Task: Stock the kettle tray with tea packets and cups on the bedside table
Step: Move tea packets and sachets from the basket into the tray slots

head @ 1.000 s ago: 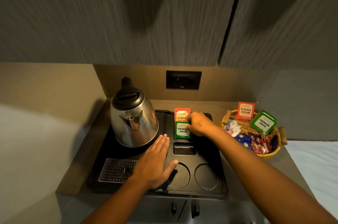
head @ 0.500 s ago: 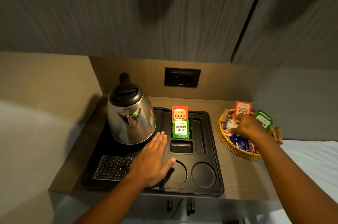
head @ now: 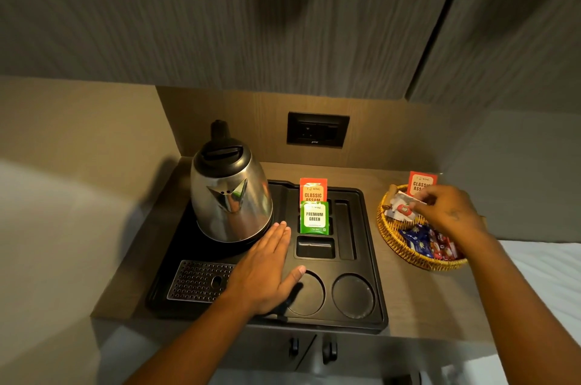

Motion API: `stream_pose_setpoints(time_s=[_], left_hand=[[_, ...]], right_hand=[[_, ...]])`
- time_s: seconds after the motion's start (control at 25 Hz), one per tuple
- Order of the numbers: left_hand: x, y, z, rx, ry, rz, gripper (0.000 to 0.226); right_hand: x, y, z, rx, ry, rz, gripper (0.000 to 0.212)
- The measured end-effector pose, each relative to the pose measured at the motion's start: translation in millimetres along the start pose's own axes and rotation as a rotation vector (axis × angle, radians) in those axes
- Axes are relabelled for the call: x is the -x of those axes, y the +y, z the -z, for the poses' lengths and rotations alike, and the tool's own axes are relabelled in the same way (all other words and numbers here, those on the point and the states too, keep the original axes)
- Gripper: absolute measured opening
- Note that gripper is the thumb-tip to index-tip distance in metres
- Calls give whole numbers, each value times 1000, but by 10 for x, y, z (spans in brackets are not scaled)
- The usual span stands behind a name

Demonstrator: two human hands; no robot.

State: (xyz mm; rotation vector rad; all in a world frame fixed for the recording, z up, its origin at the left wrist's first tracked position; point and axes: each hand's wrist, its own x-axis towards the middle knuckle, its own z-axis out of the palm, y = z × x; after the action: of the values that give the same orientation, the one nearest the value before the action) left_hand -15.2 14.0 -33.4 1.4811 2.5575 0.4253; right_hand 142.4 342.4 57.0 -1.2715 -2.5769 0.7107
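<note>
A black kettle tray (head: 368, 317) lies on the wooden bedside table (head: 418, 299). A steel kettle (head: 231, 193) stands at its back left. A red Classic Assam packet (head: 313, 190) and a green Premium Green packet (head: 314, 217) stand upright in the tray's middle slots. My left hand (head: 264, 271) rests flat on the tray, fingers apart, beside the kettle base. My right hand (head: 452, 215) is inside the wicker basket (head: 408, 255), fingertips pinched on a white sachet (head: 401, 210). Another red Assam packet (head: 421, 183) stands at the basket's back. No cups are in view.
Two round cup recesses (head: 353, 295) sit at the tray's front right, and a perforated metal grid (head: 198, 281) at its front left. Blue and red sachets (head: 421, 241) fill the basket's front. A wall socket (head: 317, 130) is behind. White bedding (head: 550, 274) borders the table's right.
My right hand left the green packet standing in the tray slot, moved right to the basket and closed its fingertips on a white sachet. My left hand stayed flat on the tray.
</note>
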Motion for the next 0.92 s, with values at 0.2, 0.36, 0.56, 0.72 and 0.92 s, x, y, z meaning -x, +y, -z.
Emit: stream_pose_setpoints(time_s=[0.2, 0.36, 0.56, 0.72, 0.92], left_hand=[[-11, -5, 0, 18, -17, 1, 83], [13, -1, 7, 33, -10, 7, 83], [16, -4, 0, 31, -7, 7, 84], [10, -1, -3, 34, -6, 9, 85], [13, -4, -2, 30, -5, 7, 84]], right_hand=[[393, -813, -677, 1, -395, 234, 9], [465, -908, -1029, 32, -405, 178, 15], [245, -224, -408, 18, 43, -57, 15], [132, 158, -257, 271, -42, -292, 40], [166, 163, -526, 324, -101, -256, 16]])
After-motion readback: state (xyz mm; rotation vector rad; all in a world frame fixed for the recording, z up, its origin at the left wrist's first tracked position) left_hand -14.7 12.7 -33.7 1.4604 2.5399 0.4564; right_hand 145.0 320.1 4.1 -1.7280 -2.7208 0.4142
